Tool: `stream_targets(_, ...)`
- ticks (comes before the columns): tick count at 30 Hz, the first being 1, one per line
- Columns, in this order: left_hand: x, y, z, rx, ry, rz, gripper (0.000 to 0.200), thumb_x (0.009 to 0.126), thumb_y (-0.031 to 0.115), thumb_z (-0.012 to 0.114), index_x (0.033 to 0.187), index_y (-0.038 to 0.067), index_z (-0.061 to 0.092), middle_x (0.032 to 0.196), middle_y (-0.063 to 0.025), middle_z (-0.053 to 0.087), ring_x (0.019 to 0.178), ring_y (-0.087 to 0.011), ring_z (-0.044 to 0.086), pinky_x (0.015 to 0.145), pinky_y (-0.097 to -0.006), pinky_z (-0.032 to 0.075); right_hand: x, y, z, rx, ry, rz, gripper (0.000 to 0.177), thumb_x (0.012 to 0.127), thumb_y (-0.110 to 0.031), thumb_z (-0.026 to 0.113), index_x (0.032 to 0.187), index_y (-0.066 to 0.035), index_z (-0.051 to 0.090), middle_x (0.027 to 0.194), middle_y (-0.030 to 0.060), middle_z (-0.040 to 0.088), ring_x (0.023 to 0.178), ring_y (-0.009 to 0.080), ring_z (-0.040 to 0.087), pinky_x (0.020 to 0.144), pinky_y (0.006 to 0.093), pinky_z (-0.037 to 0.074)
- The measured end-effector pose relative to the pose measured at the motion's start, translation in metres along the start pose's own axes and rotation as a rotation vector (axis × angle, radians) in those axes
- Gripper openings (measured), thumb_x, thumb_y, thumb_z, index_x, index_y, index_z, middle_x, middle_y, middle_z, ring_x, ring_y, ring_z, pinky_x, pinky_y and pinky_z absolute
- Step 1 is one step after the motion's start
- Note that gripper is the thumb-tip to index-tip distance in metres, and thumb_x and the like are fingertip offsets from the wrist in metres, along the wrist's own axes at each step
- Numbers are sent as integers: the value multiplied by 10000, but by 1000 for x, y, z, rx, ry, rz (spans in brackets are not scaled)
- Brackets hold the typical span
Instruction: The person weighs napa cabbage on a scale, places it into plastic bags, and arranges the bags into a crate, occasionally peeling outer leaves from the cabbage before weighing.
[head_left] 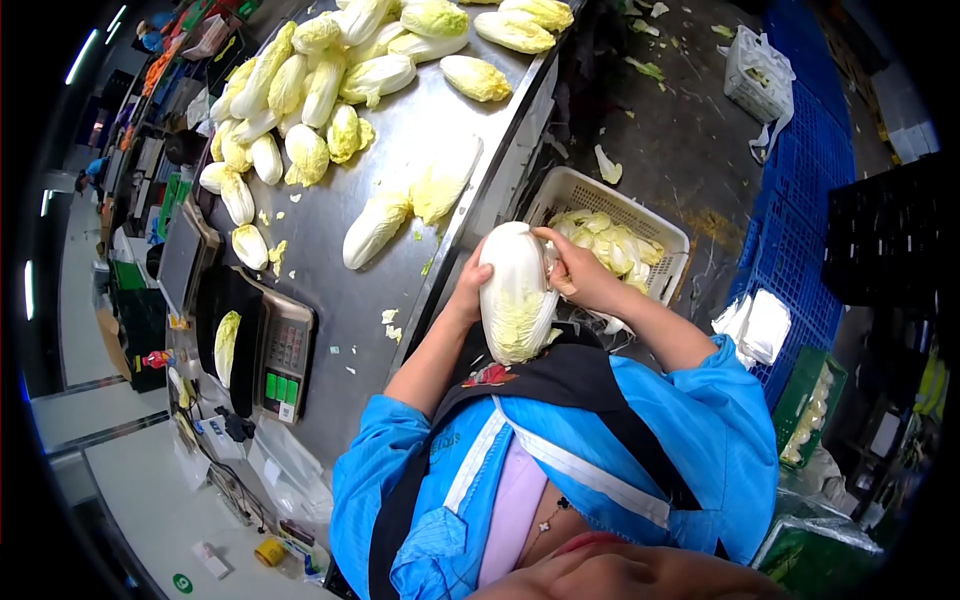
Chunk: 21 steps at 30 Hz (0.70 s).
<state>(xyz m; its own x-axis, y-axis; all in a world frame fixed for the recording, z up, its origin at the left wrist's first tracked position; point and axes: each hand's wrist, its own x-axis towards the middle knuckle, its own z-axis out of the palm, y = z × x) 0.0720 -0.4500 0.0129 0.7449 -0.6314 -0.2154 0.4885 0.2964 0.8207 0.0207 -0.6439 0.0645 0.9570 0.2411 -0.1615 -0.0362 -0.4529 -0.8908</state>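
Note:
A large napa cabbage, white with a pale yellow leafy end, is held upright in front of my chest. My left hand grips its left side, thumb across the front. On the opposite side, the bent fingers of my right hand close on its upper right edge, near the white base. Whether they pinch a single outer leaf is hard to make out. Just beyond my right hand, a cream plastic crate contains loose yellowish cabbage leaves.
A metal table carries a heap of napa cabbages and two nearer ones. At left is a weighing scale with a small cabbage on its dark pan. A white bag and blue plastic pallets lie at right.

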Motion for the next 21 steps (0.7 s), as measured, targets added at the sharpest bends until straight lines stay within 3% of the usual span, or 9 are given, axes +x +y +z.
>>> stream_targets(2, 1, -7, -15, -231, 20, -10, 813, 647, 478, 593, 1273, 23, 344, 1175, -174, 481, 1025, -273, 531, 873, -373, 443, -6, 8, 10, 43, -11, -24, 536, 775, -26, 463, 1282, -54, 294, 755, 113, 506, 654, 184, 533, 660, 284, 454)
stream_targets(4, -1, 6, -18, -357, 111, 15, 790, 659, 512, 553, 1256, 27, 371, 1155, -176, 504, 996, -285, 547, 859, -392, 458, -20, 16, 18, 506, 340, -144, 525, 817, -54, 426, 1317, -69, 264, 743, 43, 473, 665, 119, 492, 658, 254, 441)
stream_targets(9, -2, 45, -38, -683, 212, 333, 722, 688, 517, 509, 1231, 50, 418, 1156, -146, 522, 1008, -305, 537, 866, -426, 449, -53, 52, -46, 340, 784, -130, 504, 836, -34, 376, 1328, -72, 273, 747, 11, 476, 599, 76, 460, 556, 205, 434)
stream_targets(10, -4, 48, -40, -741, 162, 384, 699, 701, 511, 503, 1231, 63, 423, 1168, -147, 515, 1021, -319, 528, 873, -438, 440, -64, 62, -60, 111, 763, 5, 501, 821, -31, 401, 1312, -60, 303, 828, 88, 542, 669, 171, 539, 630, 265, 464)
stream_targets(12, -8, 49, -40, -745, 188, 413, 695, 704, 509, 501, 1230, 61, 422, 1171, -145, 513, 1026, -316, 526, 877, -433, 439, -67, 81, -72, -458, 672, 91, 498, 818, -59, 440, 1299, -32, 315, 1036, 200, 533, 902, 308, 547, 810, 361, 432)
stream_targets(14, -12, 50, -41, -752, 204, 440, 692, 707, 507, 499, 1230, 60, 421, 1174, -144, 512, 1031, -314, 523, 881, -428, 437, -67, 86, -66, -707, 444, 135, 526, 800, -91, 499, 1288, -8, 324, 1198, 247, 432, 1116, 382, 412, 956, 415, 312)
stream_targets(17, -27, 42, -45, -611, 264, 457, 708, 713, 517, 477, 1244, 54, 406, 1199, -150, 492, 1054, -311, 510, 900, -423, 423, -41, 40, -18, -131, 388, -20, 656, 760, -215, 601, 1313, -33, 298, 1302, 172, 371, 1204, 291, 359, 1001, 365, 272)
stream_targets(19, -43, 36, -48, -483, 435, 364, 747, 714, 541, 448, 1268, 45, 375, 1218, -161, 473, 1072, -313, 497, 913, -428, 409, -16, 25, 23, 191, 155, -150, 885, 695, -376, 699, 1365, -80, 203, 1339, 131, 329, 1209, 259, 356, 972, 370, 298)
stream_targets(21, -68, 40, -38, -391, 368, 425, 814, 700, 575, 431, 1281, 11, 338, 1220, -190, 459, 1081, -320, 490, 921, -427, 402, 9, -9, 64, 572, -152, -140, 998, 647, -428, 733, 1379, -92, 143, 1363, 116, 272, 1226, 255, 328, 975, 380, 296)
